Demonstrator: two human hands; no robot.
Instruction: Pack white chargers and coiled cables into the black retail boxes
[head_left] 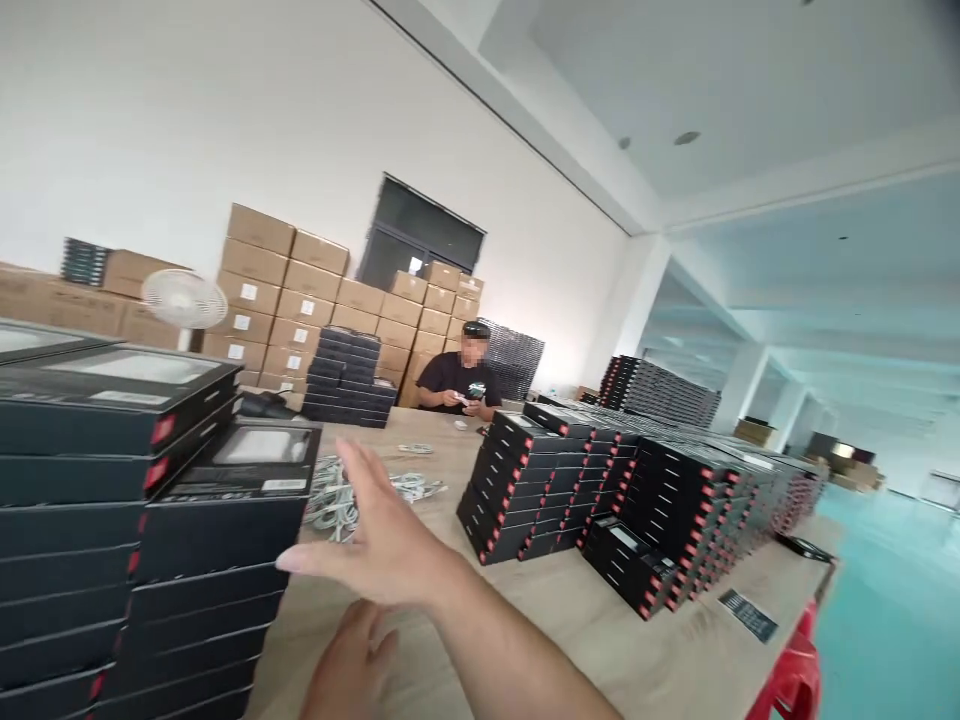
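My right hand (390,545) reaches over the table toward the left stack of black boxes (202,540). Its thumb and fingers are spread, nothing is in it, and the thumb tip overlaps the edge of the stack in view. Lower down, my left hand (349,660) is slightly blurred and partly cut off by the bottom edge. Its thumb stands apart from the fingers and it appears to hold nothing. The top box (259,455) of the nearer column has a clear window showing a white item. Behind my right hand lies a pile of grey-white cables (334,500).
Rows of black boxes with red tabs (517,480) fill the table's right side, with a single box (626,560) before them. Across the table a person (461,385) holds a small item. Cartons (255,260), a white fan (184,298) and a red stool (795,670) stand around.
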